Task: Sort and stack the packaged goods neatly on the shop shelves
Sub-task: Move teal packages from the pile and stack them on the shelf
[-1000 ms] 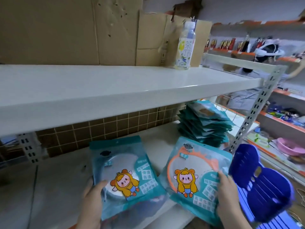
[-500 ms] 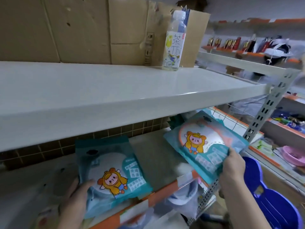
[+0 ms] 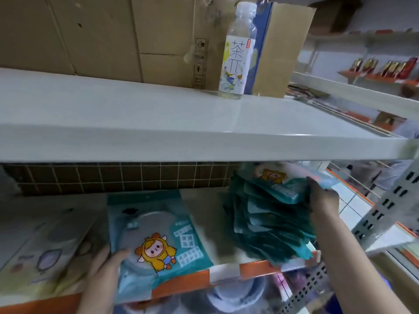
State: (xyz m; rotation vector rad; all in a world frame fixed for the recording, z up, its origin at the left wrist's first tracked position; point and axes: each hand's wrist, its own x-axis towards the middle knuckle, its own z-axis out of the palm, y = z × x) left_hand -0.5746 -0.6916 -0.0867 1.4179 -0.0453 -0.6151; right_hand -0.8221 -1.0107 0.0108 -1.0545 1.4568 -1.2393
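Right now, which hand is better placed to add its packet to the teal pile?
The right hand: it holds its packet right atop the teal stack. The left hand grips another packet lying apart, further left.

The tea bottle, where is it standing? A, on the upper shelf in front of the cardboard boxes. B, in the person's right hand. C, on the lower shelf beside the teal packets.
A: the tea bottle stands upright on the white upper shelf, with the cardboard boxes right behind it.
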